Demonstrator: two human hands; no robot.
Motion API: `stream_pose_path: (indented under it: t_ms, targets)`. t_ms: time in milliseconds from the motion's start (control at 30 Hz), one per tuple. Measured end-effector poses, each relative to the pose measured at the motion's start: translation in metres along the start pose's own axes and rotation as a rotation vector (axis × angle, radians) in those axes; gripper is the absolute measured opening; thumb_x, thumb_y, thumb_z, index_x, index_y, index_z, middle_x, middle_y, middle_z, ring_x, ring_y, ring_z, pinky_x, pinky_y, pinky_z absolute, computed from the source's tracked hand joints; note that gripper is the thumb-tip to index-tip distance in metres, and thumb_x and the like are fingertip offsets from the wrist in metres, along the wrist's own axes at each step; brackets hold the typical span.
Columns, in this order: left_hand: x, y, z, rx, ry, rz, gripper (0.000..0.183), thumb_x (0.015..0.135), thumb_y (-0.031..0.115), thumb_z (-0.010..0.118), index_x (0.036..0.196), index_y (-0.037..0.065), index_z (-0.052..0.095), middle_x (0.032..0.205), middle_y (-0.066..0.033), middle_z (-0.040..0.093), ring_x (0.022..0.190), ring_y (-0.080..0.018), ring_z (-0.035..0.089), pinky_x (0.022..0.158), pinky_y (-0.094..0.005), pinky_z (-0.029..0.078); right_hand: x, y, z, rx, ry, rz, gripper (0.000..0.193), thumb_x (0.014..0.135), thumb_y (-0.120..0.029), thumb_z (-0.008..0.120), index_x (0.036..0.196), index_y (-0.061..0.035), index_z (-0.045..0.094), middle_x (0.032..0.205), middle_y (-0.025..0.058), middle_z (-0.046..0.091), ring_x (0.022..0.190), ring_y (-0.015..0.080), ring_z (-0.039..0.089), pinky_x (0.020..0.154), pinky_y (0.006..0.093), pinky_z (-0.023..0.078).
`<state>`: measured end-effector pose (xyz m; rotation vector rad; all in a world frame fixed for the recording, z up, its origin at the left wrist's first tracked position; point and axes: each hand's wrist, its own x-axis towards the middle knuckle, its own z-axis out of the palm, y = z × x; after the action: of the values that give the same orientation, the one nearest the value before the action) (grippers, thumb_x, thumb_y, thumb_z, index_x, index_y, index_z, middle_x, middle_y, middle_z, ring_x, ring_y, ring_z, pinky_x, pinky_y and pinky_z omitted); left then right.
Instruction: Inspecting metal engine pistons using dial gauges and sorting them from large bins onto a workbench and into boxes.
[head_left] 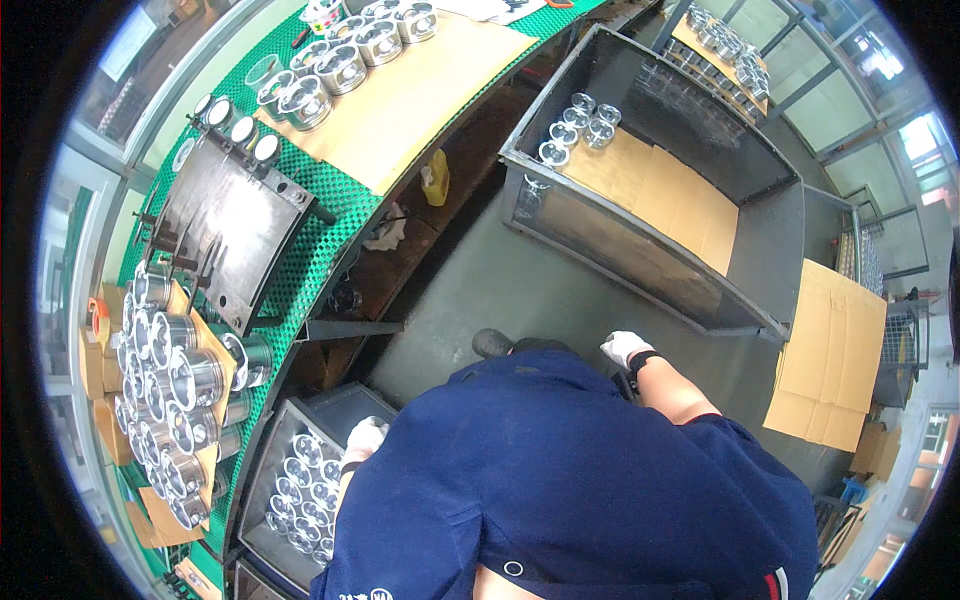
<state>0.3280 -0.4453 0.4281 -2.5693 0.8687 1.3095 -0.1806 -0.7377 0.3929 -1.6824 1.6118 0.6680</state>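
Observation:
My left hand (pixel 367 437), in a white glove, is at the right edge of a grey metal crate (pixel 378 402). Its fingers look curled against that edge, though my sleeve and body partly hide them. Inside the crate stand several rows of shiny, piston-like metal cylinders (pixel 297 468). Over the grey floor, my right hand (pixel 627 348), also white-gloved with a dark band at the wrist, is held out with nothing visible in it. Its fingers look loosely extended. My dark blue shirt (pixel 590 460) fills the lower middle.
A large dark metal bin (pixel 640 235) stands ahead, with cardboard and several cylinders in its far left corner. Leftward runs a green-matted bench (pixel 320 205) bearing a metal fixture (pixel 228 225) and stacked cylinders (pixel 180 400). Flattened cardboard (pixel 828 355) is on the right.

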Motion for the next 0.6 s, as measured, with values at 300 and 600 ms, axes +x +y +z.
stream_pose_path:
  t_ms: [300, 600]
  targets:
    - [0.019, -0.016, 0.005, -0.008, -0.053, 0.018, 0.04, 0.076, 0.037, 0.071, 0.105, 0.008, 0.071, 0.107, -0.0181, 0.07, 0.107, -0.0328, 0.065, 0.092, -0.0376, 0.049, 0.005, -0.024, -0.007, 0.044, 0.055, -0.069, 0.039, 0.086, -0.035, 0.057, 0.11, -0.0061, 0.069, 0.113, 0.02, 0.067, 0.109, 0.0367, 0.063, 0.094, 0.0414, 0.05]
    - [-0.003, -0.01, 0.004, -0.031, -0.039, -0.011, 0.039, 0.077, 0.038, 0.07, 0.103, 0.009, 0.072, 0.107, -0.0177, 0.071, 0.108, -0.0318, 0.065, 0.092, -0.0372, 0.049, 0.013, -0.039, -0.01, -0.007, 0.035, -0.122, 0.041, 0.087, -0.037, 0.058, 0.113, -0.0069, 0.068, 0.117, 0.0204, 0.066, 0.111, 0.0373, 0.062, 0.094, 0.042, 0.05]
